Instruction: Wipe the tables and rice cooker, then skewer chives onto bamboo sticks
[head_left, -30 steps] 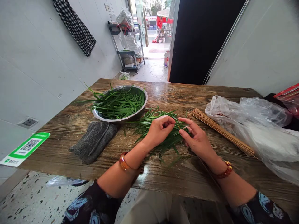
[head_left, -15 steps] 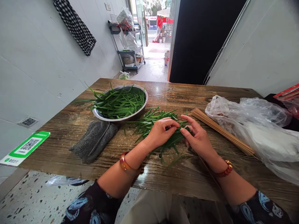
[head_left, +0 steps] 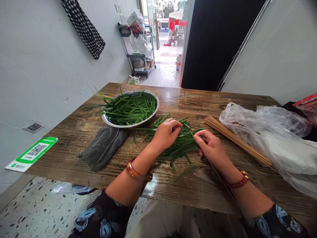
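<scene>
My right hand (head_left: 210, 145) pinches a thin bamboo skewer (head_left: 224, 180) between thumb and fingers. The skewer's tip pokes out past the fingertips, and its shaft runs back under my wrist toward the table's front edge. My left hand (head_left: 167, 134) hovers over a loose pile of cut green chives (head_left: 182, 147), its fingers bent and the thumb a little apart from them; nothing shows between them. Some chive leaves lie close to the right fingertips; whether any are threaded on the skewer I cannot tell.
A metal bowl (head_left: 128, 126) heaped with chives stands behind the pile. Left of it lies a dark grey mesh cloth (head_left: 102, 148). On the right are a bundle of skewers (head_left: 236, 140) and clear plastic bags (head_left: 279, 138). A QR-code card (head_left: 32, 153) sits at the left edge.
My left hand has drawn away to the left from the skewer tip, its pinch loosened. The right hand's fingers have curled in closer around the skewer. The view has shifted slightly.
</scene>
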Demonstrator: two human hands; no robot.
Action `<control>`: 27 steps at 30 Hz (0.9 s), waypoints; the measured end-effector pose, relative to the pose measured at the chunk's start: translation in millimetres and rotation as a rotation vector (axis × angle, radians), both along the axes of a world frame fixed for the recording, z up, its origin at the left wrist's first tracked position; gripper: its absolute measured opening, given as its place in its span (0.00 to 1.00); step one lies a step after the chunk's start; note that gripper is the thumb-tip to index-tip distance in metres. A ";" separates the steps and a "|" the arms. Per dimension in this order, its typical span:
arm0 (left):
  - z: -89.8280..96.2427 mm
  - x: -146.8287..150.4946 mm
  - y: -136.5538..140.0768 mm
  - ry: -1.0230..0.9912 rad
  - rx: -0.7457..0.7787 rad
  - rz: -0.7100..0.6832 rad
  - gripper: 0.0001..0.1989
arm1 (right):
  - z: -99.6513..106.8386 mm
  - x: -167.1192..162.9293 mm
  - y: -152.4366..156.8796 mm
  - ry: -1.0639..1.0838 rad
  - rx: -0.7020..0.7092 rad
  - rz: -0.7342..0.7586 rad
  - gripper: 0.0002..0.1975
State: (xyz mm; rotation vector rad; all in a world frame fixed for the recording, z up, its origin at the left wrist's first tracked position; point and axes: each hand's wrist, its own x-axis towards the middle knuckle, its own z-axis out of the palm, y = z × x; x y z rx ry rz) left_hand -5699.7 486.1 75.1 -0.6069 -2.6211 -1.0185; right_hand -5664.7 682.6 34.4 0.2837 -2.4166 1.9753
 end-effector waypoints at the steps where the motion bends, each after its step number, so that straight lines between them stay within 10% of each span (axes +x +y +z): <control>1: -2.0 -1.0 -1.2 -0.006 -0.057 -0.015 0.04 | -0.7 -0.1 -0.1 0.000 0.006 0.017 0.15; 10: -11.7 -8.2 -7.8 0.011 -0.371 0.007 0.06 | -4.2 -1.2 0.3 0.023 0.060 0.056 0.13; 27: -7.3 -19.9 -20.5 0.182 0.143 0.203 0.06 | -0.9 1.1 -1.0 0.006 0.045 0.064 0.13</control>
